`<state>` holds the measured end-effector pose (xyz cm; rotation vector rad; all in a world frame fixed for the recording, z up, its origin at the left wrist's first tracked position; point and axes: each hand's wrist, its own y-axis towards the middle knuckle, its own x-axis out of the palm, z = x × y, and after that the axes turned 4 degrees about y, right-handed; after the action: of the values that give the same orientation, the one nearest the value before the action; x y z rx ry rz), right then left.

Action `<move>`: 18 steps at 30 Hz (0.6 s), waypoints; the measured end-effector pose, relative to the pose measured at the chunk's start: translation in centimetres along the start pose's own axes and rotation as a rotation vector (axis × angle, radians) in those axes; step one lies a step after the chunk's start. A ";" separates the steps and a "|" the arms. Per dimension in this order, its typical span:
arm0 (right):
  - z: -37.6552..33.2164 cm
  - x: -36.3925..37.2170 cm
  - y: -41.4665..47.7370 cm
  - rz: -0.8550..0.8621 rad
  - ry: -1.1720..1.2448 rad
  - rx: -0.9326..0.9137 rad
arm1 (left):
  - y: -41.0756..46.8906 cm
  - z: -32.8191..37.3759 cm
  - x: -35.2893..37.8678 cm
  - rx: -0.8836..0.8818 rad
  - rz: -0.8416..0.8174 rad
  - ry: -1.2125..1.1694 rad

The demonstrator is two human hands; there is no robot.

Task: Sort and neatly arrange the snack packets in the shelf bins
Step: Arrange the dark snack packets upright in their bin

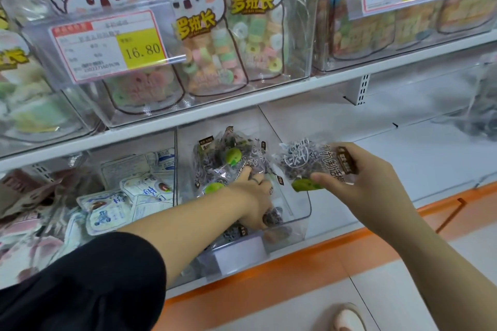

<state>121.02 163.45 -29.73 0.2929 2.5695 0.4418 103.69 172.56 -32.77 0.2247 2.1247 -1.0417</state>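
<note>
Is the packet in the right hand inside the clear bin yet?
Out: the right hand holds the dark snack packet beside the right wall of the clear bin.

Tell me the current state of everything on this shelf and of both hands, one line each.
Clear bin: open-topped, part full.
Pile: dark packets, jumbled in the clear bin.
Left hand: inside the bin, on the pile; grip unclear.
Right hand: pinches the held packet.
Held packet: in the air at the bin's right side.
White packets: jumbled in the neighbouring bin.
Candy bags: upright on the upper shelf.
</note>
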 end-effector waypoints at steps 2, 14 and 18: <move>0.1 -0.2 -0.1 -0.015 0.014 0.004 | 0.1 -0.1 0.1 -0.007 0.016 -0.069; -0.6 -0.8 -0.2 -0.094 0.050 -0.156 | -1.0 -1.5 0.8 0.022 0.273 -0.015; -1.0 -0.7 -0.5 -0.131 0.025 -0.237 | -1.7 -2.8 1.4 0.040 0.456 0.175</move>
<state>121.03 162.52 -28.81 0.0345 2.5091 0.6964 100.38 173.29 -31.61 0.8043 2.0655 -0.8152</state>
